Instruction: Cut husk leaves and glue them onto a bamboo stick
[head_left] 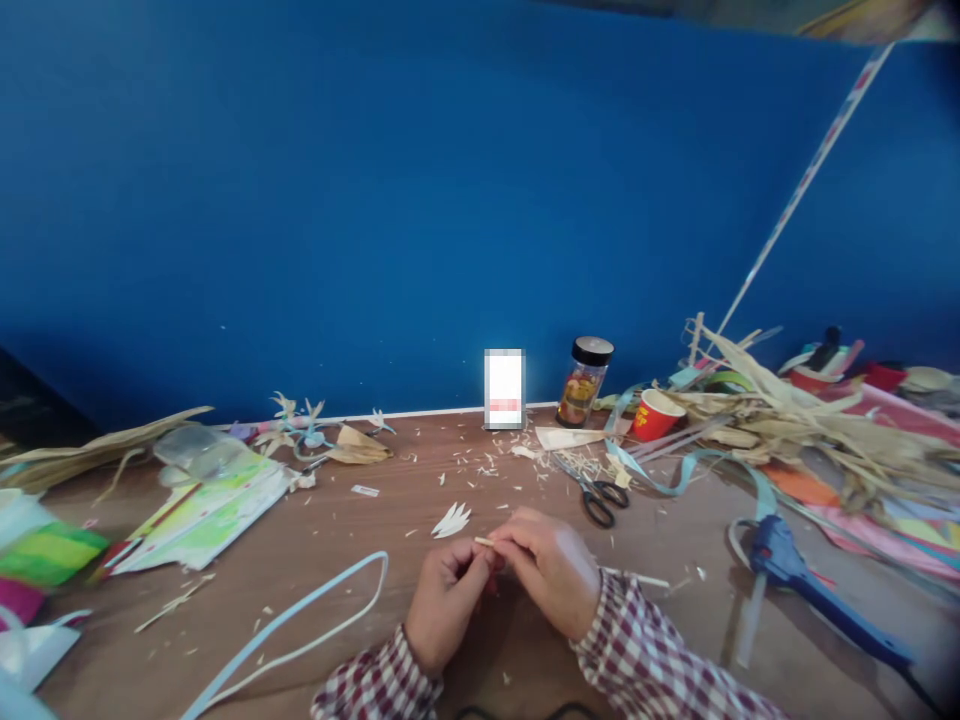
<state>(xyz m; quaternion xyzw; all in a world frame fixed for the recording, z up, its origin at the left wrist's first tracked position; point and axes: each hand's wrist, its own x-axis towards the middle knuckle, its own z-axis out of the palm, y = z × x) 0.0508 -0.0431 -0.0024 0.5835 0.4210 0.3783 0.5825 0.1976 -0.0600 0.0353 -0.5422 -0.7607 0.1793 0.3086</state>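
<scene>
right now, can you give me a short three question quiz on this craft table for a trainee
1. Fill in: the jar by the blue wall has a ___ lid.
2. True or false: the scissors lie on the table, beyond the right hand.
3. Choose one: what do the left hand and the right hand pinch between them? A the scissors, B a thin pale stick, C the jar.

Key: 1 black; 2 true; 3 B.
</scene>
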